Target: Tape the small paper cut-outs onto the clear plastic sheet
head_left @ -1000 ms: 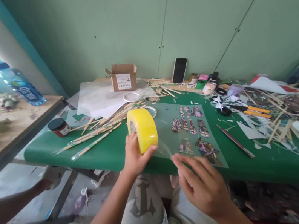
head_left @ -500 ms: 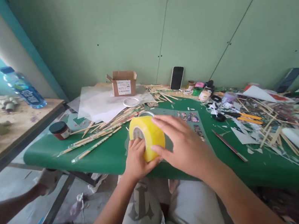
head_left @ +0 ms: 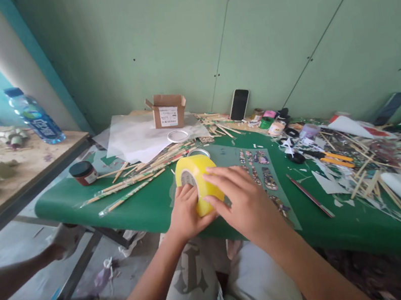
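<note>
Over the front of the green table, my left hand (head_left: 187, 213) is closed on a big roll of yellowish clear packing tape (head_left: 204, 170). Its fingers reach into the cardboard core and its thumb lies under the roll. My right hand (head_left: 245, 201) rests against the roll's outer face from the right, fingers and thumb spread apart and nothing visibly pinched between them. Behind the roll, a silver ring-shaped lid (head_left: 199, 153) is partly hidden. A clear sheet with small dark printed pictures (head_left: 269, 178) lies flat beyond my right hand.
Wooden sticks (head_left: 130, 192) and a dark-lidded jar (head_left: 83, 173) lie to the left. A small cardboard box (head_left: 170, 111) and a phone (head_left: 239, 104) stand at the back. Orange-handled pliers (head_left: 336, 159), a pencil (head_left: 310, 195) and scraps are on the right. Another person's arm shows at left.
The view has shifted slightly. My right hand has moved a little lower over the roll, its fingers now nearer the tape face, and more of the picture sheet shows. My left hand keeps its hold.
</note>
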The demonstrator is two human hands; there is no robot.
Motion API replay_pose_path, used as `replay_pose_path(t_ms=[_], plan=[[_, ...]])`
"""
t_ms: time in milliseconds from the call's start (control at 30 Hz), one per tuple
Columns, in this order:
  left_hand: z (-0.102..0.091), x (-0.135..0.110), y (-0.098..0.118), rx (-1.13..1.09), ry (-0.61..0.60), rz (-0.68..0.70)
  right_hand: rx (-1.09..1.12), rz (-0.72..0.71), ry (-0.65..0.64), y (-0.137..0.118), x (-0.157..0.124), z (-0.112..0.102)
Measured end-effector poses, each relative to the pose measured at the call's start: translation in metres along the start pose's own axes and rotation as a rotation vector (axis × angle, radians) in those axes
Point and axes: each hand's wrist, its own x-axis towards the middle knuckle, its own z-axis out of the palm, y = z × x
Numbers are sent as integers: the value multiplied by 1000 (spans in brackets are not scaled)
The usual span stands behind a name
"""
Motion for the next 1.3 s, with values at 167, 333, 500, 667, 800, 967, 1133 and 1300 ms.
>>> replay_pose_path(t_ms=[167, 333, 500, 667, 800, 967, 1133, 1300], plan=[[0, 0, -2, 9, 8, 31, 96, 89, -94, 11, 14, -6], [-1, -1, -2, -6, -50, -4, 190, 110, -92, 19, 14, -4], [-3, -1, -2, -6, -100, -22, 226, 123, -98, 21, 12, -3], [-3, 0, -3, -8, -60, 1, 217, 68, -66, 21, 13, 0], [-1, 0, -4, -4, -49, 3, 231, 15, 23, 17, 10, 6], [-2, 1, -2, -4, -29, 25, 240, 2, 31, 15, 8, 9], [0, 0, -3, 12, -18, 51, 254, 19, 29, 17, 8, 8], [0, -2, -4, 27, -62, 51, 270, 30, -28, 19, 7, 4]])
